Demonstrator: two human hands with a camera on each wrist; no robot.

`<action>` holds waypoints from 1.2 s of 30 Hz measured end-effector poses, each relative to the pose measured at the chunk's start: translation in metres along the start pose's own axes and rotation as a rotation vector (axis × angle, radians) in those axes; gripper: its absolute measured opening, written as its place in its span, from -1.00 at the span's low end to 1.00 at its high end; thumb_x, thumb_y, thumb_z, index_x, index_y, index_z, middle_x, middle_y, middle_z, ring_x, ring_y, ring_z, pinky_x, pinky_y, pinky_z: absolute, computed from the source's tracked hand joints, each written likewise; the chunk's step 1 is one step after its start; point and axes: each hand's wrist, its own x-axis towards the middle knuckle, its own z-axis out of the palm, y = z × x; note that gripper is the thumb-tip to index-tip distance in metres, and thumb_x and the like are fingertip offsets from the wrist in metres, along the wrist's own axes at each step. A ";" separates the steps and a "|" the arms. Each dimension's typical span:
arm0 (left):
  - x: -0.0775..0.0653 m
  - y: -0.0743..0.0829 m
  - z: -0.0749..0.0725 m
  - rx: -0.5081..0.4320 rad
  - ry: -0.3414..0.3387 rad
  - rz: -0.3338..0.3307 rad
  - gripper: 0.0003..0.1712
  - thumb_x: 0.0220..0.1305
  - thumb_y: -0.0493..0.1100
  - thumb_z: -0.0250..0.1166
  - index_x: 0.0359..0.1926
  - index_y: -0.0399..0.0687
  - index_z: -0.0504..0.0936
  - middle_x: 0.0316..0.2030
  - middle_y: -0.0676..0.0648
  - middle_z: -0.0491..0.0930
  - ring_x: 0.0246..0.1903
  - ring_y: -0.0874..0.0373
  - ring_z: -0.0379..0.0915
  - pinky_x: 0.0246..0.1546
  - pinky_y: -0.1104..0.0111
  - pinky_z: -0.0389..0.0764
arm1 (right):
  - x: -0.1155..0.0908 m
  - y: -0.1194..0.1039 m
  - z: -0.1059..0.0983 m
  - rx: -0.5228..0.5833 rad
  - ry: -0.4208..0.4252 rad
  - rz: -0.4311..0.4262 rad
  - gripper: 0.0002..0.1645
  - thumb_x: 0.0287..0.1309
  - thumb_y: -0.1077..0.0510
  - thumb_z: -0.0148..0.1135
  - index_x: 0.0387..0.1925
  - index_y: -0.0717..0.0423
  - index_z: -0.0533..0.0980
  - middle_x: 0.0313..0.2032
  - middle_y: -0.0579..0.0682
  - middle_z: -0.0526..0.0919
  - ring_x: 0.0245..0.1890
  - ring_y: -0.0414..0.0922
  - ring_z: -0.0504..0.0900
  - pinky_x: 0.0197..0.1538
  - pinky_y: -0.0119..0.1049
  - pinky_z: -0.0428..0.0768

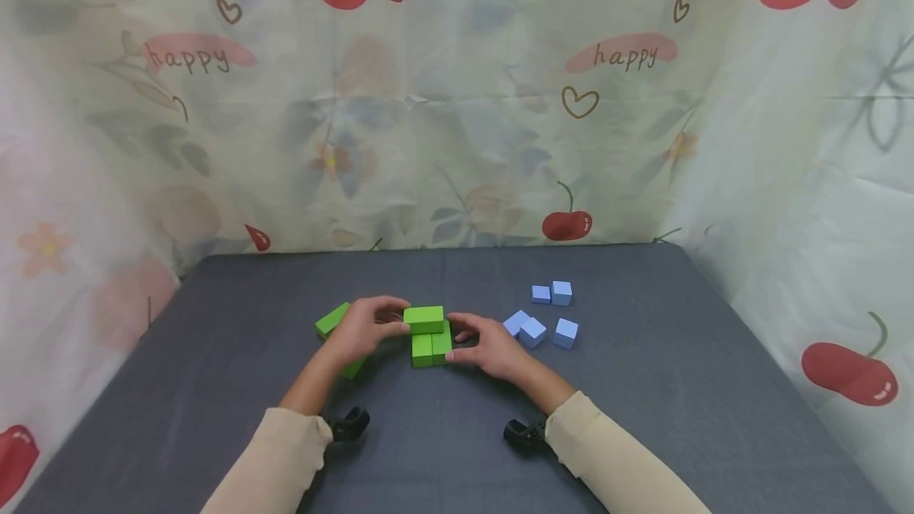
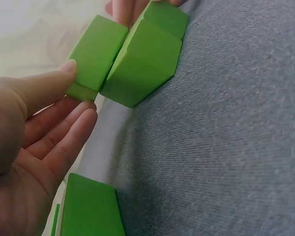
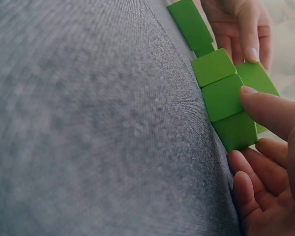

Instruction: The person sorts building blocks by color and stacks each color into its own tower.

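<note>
My left hand (image 1: 359, 331) pinches a green block (image 1: 424, 320) between thumb and fingers. The block lies crosswise over two lower green blocks (image 1: 422, 350) set side by side on the table. In the left wrist view the thumb presses one face of the held block (image 2: 97, 51), with fingers beneath its end. Around the right end of the lower pair (image 3: 222, 98), my right hand (image 1: 493, 346) holds on with its thumb at the near edge and fingers behind. Beside the left hand lie more green blocks (image 1: 332, 320), partly hidden by it.
Several light blue blocks (image 1: 532, 332) are scattered to the right of the right hand, some farther back (image 1: 562, 293). The dark grey table (image 1: 443, 450) ends at a printed curtain (image 1: 443, 141) behind. Black wrist devices (image 1: 524, 436) sit by both cuffs.
</note>
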 end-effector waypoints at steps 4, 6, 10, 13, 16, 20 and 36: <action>-0.001 0.001 0.003 -0.002 0.002 0.006 -0.56 0.21 -0.17 0.39 0.12 -0.12 0.61 -0.03 -0.10 0.63 -0.05 0.00 0.58 -0.08 0.16 0.57 | 0.000 0.001 0.000 0.004 0.000 -0.002 -0.22 0.10 0.03 0.44 0.34 0.07 0.37 0.08 0.03 0.58 0.01 -0.09 0.57 -0.07 -0.16 0.54; -0.001 0.001 0.004 -0.005 0.007 -0.002 -0.57 0.21 -0.17 0.39 0.11 -0.09 0.61 -0.04 -0.08 0.63 -0.05 0.02 0.58 -0.07 0.17 0.57 | 0.000 0.001 0.000 0.007 -0.001 -0.004 -0.22 0.10 0.04 0.44 0.33 0.07 0.37 0.08 0.03 0.58 0.01 -0.09 0.57 -0.08 -0.17 0.54; -0.002 0.003 0.007 -0.021 0.020 -0.011 -0.58 0.21 -0.20 0.39 0.11 -0.10 0.61 -0.03 -0.08 0.63 -0.05 0.01 0.58 -0.08 0.16 0.58 | 0.000 0.001 0.000 0.014 -0.004 -0.002 -0.21 0.10 0.04 0.44 0.34 0.08 0.36 0.08 0.03 0.57 0.00 -0.09 0.57 -0.09 -0.18 0.54; -0.003 0.003 0.008 -0.031 0.027 -0.015 -0.57 0.21 -0.22 0.39 0.12 -0.11 0.61 -0.01 -0.09 0.63 -0.06 0.01 0.59 -0.09 0.15 0.58 | 0.000 0.001 0.000 0.018 -0.002 -0.001 -0.20 0.10 0.04 0.44 0.34 0.10 0.35 0.09 0.03 0.57 0.01 -0.08 0.57 -0.10 -0.18 0.55; -0.003 0.004 0.010 -0.035 0.033 -0.019 -0.57 0.21 -0.22 0.39 0.12 -0.10 0.61 -0.01 -0.08 0.63 -0.06 0.02 0.59 -0.09 0.16 0.58 | 0.000 0.002 0.001 0.017 0.003 -0.005 -0.19 0.10 0.04 0.44 0.34 0.11 0.35 0.09 0.04 0.57 0.01 -0.08 0.57 -0.09 -0.17 0.55; -0.002 0.004 0.011 -0.040 0.034 -0.011 -0.56 0.21 -0.22 0.39 0.12 -0.13 0.61 0.00 -0.10 0.62 -0.07 0.01 0.60 -0.10 0.16 0.58 | 0.000 0.003 0.001 0.029 0.009 -0.013 -0.19 0.10 0.04 0.44 0.34 0.13 0.34 0.12 0.04 0.55 0.02 -0.08 0.57 -0.06 -0.16 0.54; -0.005 0.008 0.011 -0.057 0.032 -0.041 -0.46 0.22 -0.21 0.39 0.22 -0.16 0.53 0.10 -0.12 0.57 -0.03 0.00 0.58 -0.07 0.11 0.57 | 0.001 0.006 0.001 0.054 0.017 -0.029 -0.15 0.06 0.09 0.48 0.34 0.21 0.32 0.14 0.09 0.55 0.03 -0.04 0.57 0.03 -0.09 0.52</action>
